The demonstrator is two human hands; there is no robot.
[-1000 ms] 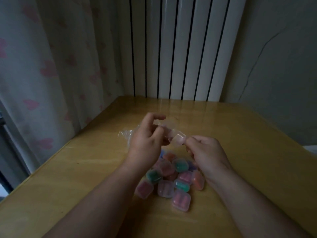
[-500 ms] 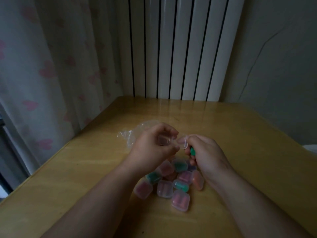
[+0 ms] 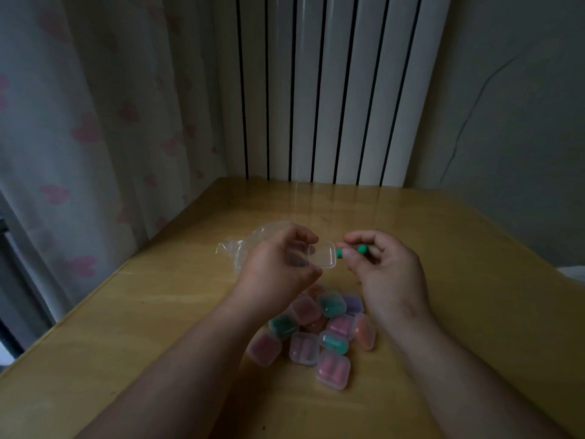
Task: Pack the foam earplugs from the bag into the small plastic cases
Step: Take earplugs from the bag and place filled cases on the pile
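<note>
My left hand (image 3: 278, 264) holds a small clear plastic case (image 3: 322, 255) above the wooden table (image 3: 158, 327), its lid swung open to the right. My right hand (image 3: 384, 267) pinches green foam earplugs (image 3: 361, 249) just right of the open case, their tips showing on either side of my fingers. A crumpled clear plastic bag (image 3: 243, 248) lies behind my left hand, partly hidden by it. Below my hands sits a pile of several filled cases (image 3: 319, 334) holding pink, green, purple and orange earplugs.
A white ribbed radiator (image 3: 332, 90) stands against the wall behind the table. A curtain with pink hearts (image 3: 79, 122) hangs along the table's left edge. A grey wall (image 3: 522, 106) closes the right side.
My hands have moved apart. The case's lid is now swung open, and my right hand has drawn away to the right with the green earplugs in plain sight.
</note>
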